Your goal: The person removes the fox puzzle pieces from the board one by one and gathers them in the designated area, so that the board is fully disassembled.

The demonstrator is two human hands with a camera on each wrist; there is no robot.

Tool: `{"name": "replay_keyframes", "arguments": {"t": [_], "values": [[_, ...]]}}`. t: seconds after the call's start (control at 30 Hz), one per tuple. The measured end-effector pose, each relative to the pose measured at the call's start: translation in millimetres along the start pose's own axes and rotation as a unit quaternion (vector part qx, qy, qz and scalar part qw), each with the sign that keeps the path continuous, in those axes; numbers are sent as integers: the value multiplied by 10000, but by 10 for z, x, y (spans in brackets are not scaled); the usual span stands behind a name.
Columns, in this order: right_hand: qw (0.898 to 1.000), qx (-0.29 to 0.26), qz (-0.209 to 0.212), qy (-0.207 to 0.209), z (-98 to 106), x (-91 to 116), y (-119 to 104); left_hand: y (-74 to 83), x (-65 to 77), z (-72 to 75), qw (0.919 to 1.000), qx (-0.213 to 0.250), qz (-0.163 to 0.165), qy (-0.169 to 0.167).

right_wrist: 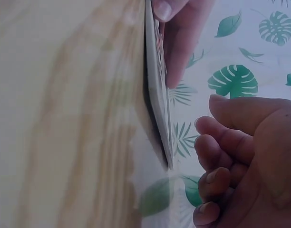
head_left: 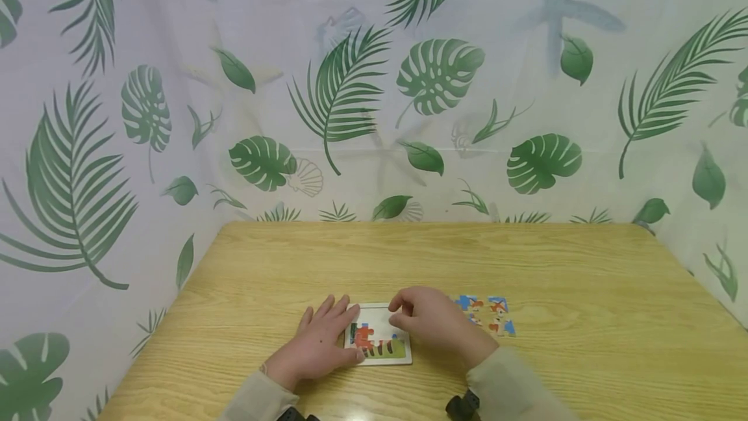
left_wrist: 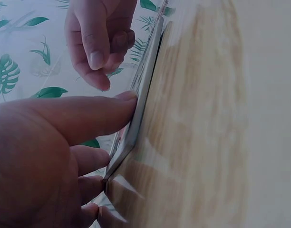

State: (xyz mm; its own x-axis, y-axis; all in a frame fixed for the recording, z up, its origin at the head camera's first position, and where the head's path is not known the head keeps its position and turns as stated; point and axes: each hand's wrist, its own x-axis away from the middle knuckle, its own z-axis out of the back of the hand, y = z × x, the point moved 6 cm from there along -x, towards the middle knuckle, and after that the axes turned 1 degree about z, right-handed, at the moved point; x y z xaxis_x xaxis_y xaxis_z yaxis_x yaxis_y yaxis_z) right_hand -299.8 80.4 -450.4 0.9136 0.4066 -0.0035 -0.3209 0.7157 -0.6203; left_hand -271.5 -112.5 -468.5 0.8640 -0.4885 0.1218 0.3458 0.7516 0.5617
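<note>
A white-edged jigsaw board (head_left: 387, 362) lies flat on the table, part-filled with red, green and dark striped pieces (head_left: 365, 338); its upper area is bare white. My left hand (head_left: 318, 346) rests at the board's left side, fingers spread and thumb on the near edge. In the left wrist view the left thumb (left_wrist: 105, 114) touches the board's rim. Above the board's right part hovers my right hand (head_left: 435, 322), its fingers loosely bent. The right wrist view shows nothing between that hand's thumb (right_wrist: 240, 111) and fingers, which stand apart from the board.
Several loose jigsaw pieces (head_left: 498, 305), blue, orange and white, lie to the right of the board, partly behind the right hand. The wooden table (head_left: 584, 278) meets a leaf-printed cloth (head_left: 362, 200) at its back and sides.
</note>
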Motion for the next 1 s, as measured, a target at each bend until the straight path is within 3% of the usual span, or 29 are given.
{"name": "replay_keyframes", "arguments": {"t": [0.23,0.43,0.8,1.0], "values": [[9991,-151,333,-220,-164,-92,-155,-25,19,4,10000,63,6,-2],[9986,-270,198,-414,-308,-174,-199,-27,18,5,9999,129,13,-54],[9994,-68,188,-296,-409,-184,-207,-5,-6,-11,9999,167,-32,-6],[9988,385,291,-65,-435,-181,-245,-14,4,8,9999,135,5,42]]}}
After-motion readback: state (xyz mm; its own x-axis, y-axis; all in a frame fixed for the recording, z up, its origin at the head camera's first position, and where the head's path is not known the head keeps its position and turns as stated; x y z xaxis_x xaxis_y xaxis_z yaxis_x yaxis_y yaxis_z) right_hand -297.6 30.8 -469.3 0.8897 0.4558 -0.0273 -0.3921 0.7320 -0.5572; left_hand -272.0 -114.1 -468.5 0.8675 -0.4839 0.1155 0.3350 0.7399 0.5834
